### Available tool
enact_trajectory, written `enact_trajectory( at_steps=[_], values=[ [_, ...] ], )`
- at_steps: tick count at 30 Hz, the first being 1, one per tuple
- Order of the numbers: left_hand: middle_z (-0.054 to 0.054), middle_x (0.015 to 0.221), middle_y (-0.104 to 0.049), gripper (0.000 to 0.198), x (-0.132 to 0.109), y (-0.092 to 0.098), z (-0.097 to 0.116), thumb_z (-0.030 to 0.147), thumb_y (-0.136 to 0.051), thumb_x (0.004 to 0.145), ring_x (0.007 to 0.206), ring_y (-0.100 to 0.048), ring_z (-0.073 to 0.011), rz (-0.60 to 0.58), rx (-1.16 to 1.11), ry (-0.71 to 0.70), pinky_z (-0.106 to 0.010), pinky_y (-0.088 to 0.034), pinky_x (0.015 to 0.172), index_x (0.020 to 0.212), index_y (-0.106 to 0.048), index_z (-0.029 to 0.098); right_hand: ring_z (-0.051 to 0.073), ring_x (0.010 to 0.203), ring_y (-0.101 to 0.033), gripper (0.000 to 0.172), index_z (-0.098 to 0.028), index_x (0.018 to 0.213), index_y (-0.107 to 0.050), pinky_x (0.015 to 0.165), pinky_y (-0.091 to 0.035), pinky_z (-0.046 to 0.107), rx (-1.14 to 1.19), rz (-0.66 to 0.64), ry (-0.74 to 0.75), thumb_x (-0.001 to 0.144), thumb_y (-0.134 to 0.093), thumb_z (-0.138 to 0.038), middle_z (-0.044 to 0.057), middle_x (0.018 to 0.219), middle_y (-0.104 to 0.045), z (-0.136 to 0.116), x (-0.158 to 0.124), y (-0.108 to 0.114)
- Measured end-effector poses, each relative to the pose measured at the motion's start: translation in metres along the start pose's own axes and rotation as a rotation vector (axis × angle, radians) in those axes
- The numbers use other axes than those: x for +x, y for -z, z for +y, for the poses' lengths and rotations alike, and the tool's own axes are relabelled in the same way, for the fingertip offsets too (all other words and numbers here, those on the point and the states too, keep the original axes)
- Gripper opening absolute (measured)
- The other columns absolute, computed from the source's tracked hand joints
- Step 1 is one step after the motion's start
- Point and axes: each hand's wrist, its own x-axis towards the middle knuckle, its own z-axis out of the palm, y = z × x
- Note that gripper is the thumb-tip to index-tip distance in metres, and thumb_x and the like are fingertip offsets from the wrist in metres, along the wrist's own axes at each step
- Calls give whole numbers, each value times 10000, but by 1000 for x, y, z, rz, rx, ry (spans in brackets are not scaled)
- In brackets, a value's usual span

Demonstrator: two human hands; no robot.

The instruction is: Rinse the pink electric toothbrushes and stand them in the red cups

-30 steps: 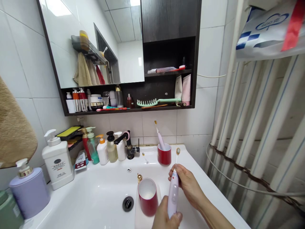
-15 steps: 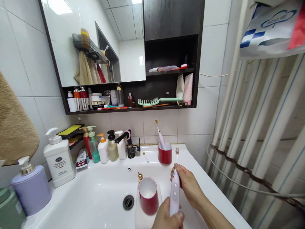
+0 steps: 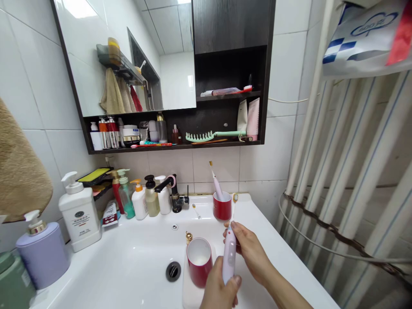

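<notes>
Brush [image 3: 229, 251] shifted slightly left over the sink [image 3: 135, 253], leaning a touch more; its head [image 3: 235, 198] now shows beside the rear cup [image 3: 222, 210]. Left hand [image 3: 219, 283] wrapped around handle, right hand [image 3: 249, 246] pinching near the neck. Head's still on, so seems mid-handling.

Counted two lilac electric toothbrushes [image 3: 229, 255], two red cups [image 3: 200, 274], one loose brush head [image 3: 196, 211], one black faucet [image 3: 175, 198], one green hairbrush [image 3: 229, 134]; along sink [image 3: 135, 262], seven pump bottles [image 3: 80, 219].

A tiled bathroom: washbasin [image 3: 135, 253], faucet [image 3: 175, 195], mirrored cabinet [image 3: 231, 25], pump bottles [image 3: 139, 204].
</notes>
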Motion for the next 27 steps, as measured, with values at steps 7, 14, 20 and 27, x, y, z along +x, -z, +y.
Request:
enact_trajectory(
  at_steps=[7,14,20,27],
  values=[
    [-43,865,-480,310,-1,18,18,195,-384,638,776,-441,-118,194,56,-203,-212,-340,686,945,-372,154,128,637,-472,283,-180,843,-463,579,-379,234,-149,-134,192,586,-508,-287,9,696,-520,2,-7,-19],
    [-70,960,-419,367,3,52,13,245,-380,635,901,-369,-139,535,385,-218,-232,-268,781,981,-333,130,139,610,-481,296,-173,858,-442,540,-378,237,-277,100,405,589,-473,-294,18,698,-533,0,27,-48],
    [-66,887,-475,325,-1,60,-4,133,-434,510,847,-391,-199,307,852,-116,-310,-275,732,832,-480,146,136,523,-464,165,-187,718,-497,513,-347,245,-632,73,391,603,-420,-277,-9,571,-532,41,39,-53],
    [-97,875,-512,303,0,60,-8,96,-364,543,810,-429,-209,140,1037,-83,-309,-296,692,783,-546,124,159,577,-500,197,-188,691,-523,552,-344,253,-744,80,371,632,-372,-299,21,607,-568,60,38,-52]
  ],
)
